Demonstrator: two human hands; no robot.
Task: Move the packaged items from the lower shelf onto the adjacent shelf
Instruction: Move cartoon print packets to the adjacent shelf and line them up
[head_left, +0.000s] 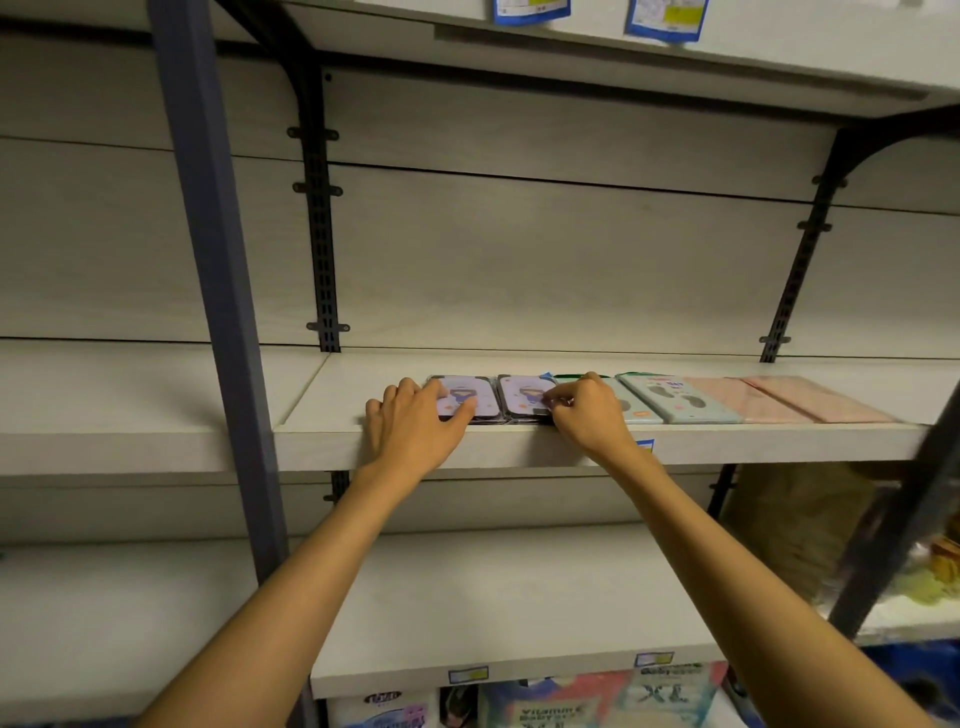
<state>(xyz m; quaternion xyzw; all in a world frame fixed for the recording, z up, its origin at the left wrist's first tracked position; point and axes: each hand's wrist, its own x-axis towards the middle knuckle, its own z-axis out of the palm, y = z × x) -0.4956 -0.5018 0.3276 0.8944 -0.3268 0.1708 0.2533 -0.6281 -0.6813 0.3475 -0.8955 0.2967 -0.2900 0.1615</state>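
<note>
Judging progress from the layout: a row of flat packaged items is lying along the front of the shelf (332, 431) the hands are working on, while the shelf board below the forearms (467, 597) is showing a bare top, so most of the moving appears done and the work now looks like straightening the row

Left hand (415, 423) is lying flat with fingers spread and relaxed, its fingertips pressing on the left purple packet (460, 391); it is not gripping, only touching. The rest of that hand is resting over the shelf's front edge, just left of the packet

Right hand (587, 410) is curling its fingers and pinching the near right corner of the second purple packet (522, 392), which is lying directly between the two hands and touching the first purple packet edge to edge

Partly under the right hand a green packet (631, 402) is showing; whether the hand is also touching it cannot be told. Just right of that hand another green packet with footprint marks (675, 400) is lying flat, and further right two pink packets (779, 400) are overlapping

Left of the left hand, beyond the grey upright post (228, 312), the neighbouring shelf (130, 405) is carrying nothing visible

What remains, as a judgement: squaring up the two purple packets, then checking for stragglers
</note>
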